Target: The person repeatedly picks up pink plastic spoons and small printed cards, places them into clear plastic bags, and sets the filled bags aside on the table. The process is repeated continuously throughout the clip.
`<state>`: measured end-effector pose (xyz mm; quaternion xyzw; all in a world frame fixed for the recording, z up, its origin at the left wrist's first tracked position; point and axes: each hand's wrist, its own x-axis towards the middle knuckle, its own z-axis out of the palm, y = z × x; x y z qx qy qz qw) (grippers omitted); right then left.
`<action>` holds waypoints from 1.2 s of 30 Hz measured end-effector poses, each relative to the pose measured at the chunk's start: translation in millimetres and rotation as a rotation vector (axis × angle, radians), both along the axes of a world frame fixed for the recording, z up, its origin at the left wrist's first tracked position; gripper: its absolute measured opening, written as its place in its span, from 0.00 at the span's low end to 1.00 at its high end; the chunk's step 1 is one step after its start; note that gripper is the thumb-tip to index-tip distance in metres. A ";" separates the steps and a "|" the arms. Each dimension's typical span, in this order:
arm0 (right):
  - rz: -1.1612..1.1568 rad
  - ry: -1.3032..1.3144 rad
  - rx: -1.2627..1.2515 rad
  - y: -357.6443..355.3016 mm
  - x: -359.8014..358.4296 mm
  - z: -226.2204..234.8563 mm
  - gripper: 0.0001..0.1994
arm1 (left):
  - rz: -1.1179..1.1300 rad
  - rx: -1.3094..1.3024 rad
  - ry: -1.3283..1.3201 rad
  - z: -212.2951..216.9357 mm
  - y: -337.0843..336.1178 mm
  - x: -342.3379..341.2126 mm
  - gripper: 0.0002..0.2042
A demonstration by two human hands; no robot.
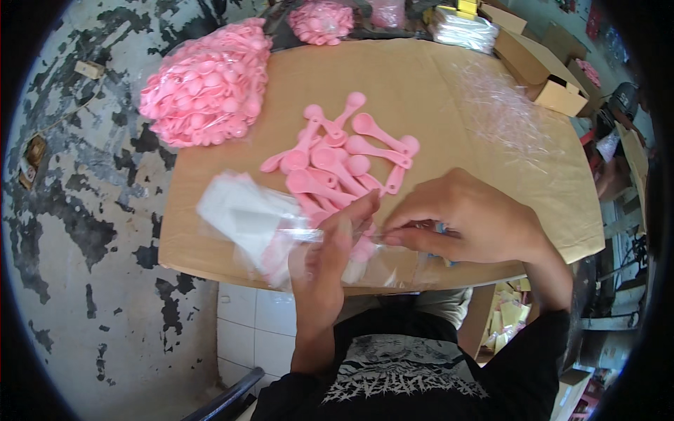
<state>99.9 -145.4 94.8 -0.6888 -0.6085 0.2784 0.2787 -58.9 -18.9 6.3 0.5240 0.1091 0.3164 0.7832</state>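
Note:
Near the front edge of the table, my left hand [324, 256] is closed on a small clear plastic bag [379, 272], its fingers pointing up and right. Facing it, my right hand [469, 219] pinches the plastic between thumb and forefinger. A pink piece shows by my left fingers; whether it lies inside the bag I cannot tell. Just beyond both hands spreads a loose pile of pink measuring spoons [324, 160]. Left of my left hand lies a white sheet [242, 212] among clear plastic sleeves, partly covered by that hand.
A large clear bag of pink spoons [210, 88] stands far left, a smaller one [321, 22] behind. Thin clear strips [502, 112] lie at right, near an open cardboard box [537, 70]. Stacked clear packets [463, 31] sit at the back. A lower box [481, 312] holds yellowish pieces.

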 end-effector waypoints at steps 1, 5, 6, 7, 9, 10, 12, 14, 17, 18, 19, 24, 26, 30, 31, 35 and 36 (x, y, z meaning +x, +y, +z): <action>-0.022 -0.150 0.145 -18.0 11.0 -12.8 0.10 | -0.106 0.071 0.002 -7.9 -1.4 12.3 0.23; -0.237 -0.520 0.242 -86.8 53.4 -47.3 0.15 | -0.194 -0.258 -0.076 -12.7 -20.2 43.1 0.21; -0.238 -0.530 0.245 -95.5 56.5 -45.0 0.15 | -0.215 -0.330 -0.092 -13.8 -24.7 46.8 0.18; -0.294 -0.306 0.092 -98.2 58.8 -45.0 0.16 | -0.211 -0.321 -0.098 -17.1 -26.5 48.5 0.18; -0.338 -0.086 -0.048 -101.3 61.2 -46.6 0.17 | -0.184 -0.203 0.024 -23.6 -30.9 50.3 0.18; -0.389 -0.045 -0.081 -101.9 62.8 -48.9 0.16 | -0.161 -0.291 0.027 -25.7 -33.4 50.2 0.18; -0.428 -0.012 -0.102 -101.8 67.3 -59.5 0.15 | -0.135 -0.214 0.039 -33.2 -32.4 50.1 0.17; -0.297 -0.168 0.153 -104.7 70.5 -72.5 0.11 | -0.126 -0.150 0.055 -39.6 -34.6 51.1 0.16; -0.259 -0.406 0.366 -96.7 68.3 -72.9 0.07 | -0.014 -0.189 0.016 -42.8 -38.0 52.9 0.15; -0.254 -0.408 0.365 -95.5 64.6 -72.7 0.07 | 0.003 -0.224 -0.039 -39.3 -38.6 53.3 0.15; -0.379 -0.194 0.322 -95.3 59.0 -69.8 0.06 | 0.020 -0.260 -0.096 -35.0 -38.5 53.5 0.14; -0.578 0.338 0.276 -85.1 31.2 -60.1 0.07 | 0.087 -0.301 -0.072 -22.6 -36.6 58.1 0.14; -0.508 0.256 0.328 -76.8 23.6 -57.1 0.06 | 0.110 -0.338 -0.086 -21.8 -36.5 56.9 0.13; -0.506 0.253 0.316 -68.7 16.2 -55.8 0.06 | 0.107 -0.286 -0.065 -23.1 -36.4 53.9 0.14; -0.514 0.274 0.325 -69.5 15.1 -56.9 0.05 | 0.121 -0.284 -0.063 -21.5 -37.3 53.5 0.14; -0.603 0.287 0.383 -68.6 16.0 -60.2 0.06 | 0.120 -0.338 -0.079 -17.3 -36.0 54.1 0.15; -0.604 0.285 0.383 -68.4 17.6 -62.8 0.06 | 0.120 -0.332 -0.117 -18.0 -35.7 54.4 0.15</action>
